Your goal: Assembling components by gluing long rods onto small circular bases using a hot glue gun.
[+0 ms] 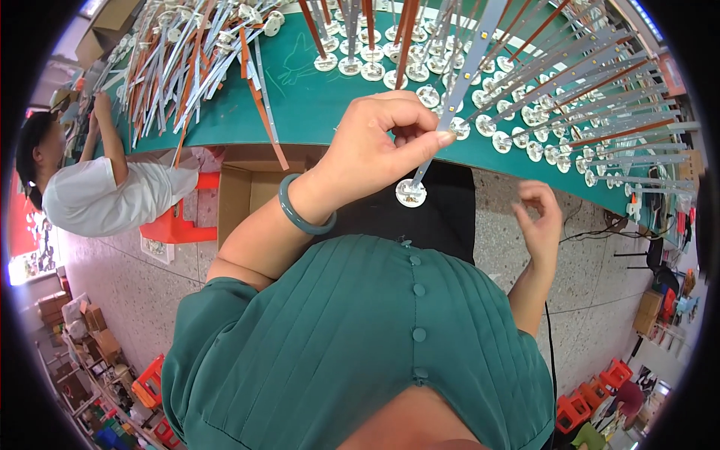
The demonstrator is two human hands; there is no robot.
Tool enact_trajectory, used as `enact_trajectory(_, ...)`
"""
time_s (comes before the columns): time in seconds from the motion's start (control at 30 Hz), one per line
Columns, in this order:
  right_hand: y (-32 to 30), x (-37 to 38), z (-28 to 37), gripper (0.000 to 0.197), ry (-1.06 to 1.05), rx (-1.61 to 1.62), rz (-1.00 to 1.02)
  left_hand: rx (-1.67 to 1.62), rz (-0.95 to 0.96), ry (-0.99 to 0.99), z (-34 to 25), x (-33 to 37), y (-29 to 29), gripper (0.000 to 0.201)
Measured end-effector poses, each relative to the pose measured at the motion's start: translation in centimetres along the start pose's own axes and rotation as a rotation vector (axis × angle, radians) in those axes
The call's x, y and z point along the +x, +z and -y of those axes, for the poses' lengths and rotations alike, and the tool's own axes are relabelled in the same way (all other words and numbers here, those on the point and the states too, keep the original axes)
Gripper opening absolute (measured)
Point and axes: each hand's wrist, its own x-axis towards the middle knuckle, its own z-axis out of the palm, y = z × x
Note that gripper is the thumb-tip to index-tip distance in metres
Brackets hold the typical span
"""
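Note:
My left hand (390, 136), with a bangle on its wrist, pinches a light grey LED strip (457, 94) between thumb and fingers. The strip stands tilted, its upper end running past the top of the view. At its lower end hangs a round white base (411, 193) with small parts on it, in front of the table edge over my lap. My right hand (538, 217) is raised off to the right, apart from the strip, its fingers loosely curled and spread with nothing seen in them.
On the green table (300, 105) many similar strips stand on round white bases (502, 141) at the right. A heap of loose strips (184, 67) lies at the left. A co-worker (105, 184) sits at far left near a red stool (176, 221). A cardboard box (236, 196) stands below the edge.

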Motion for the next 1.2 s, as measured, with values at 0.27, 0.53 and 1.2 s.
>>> enact_trajectory(0.27,2.0,4.3,11.1,0.036,-0.055,0.472,0.071,0.092,0.145,0.041,0.0,0.5,3.2,0.011)
enact_trajectory(0.53,4.2,5.8,11.6,0.017,-0.185,0.402,0.201,-0.041,0.167,0.041,1.3,-1.0,0.8,0.018)
enact_trajectory(1.2,2.7,6.4,10.6,0.024,-0.336,0.616,0.279,-0.211,0.383,-0.093,3.2,-0.8,0.3,0.018)
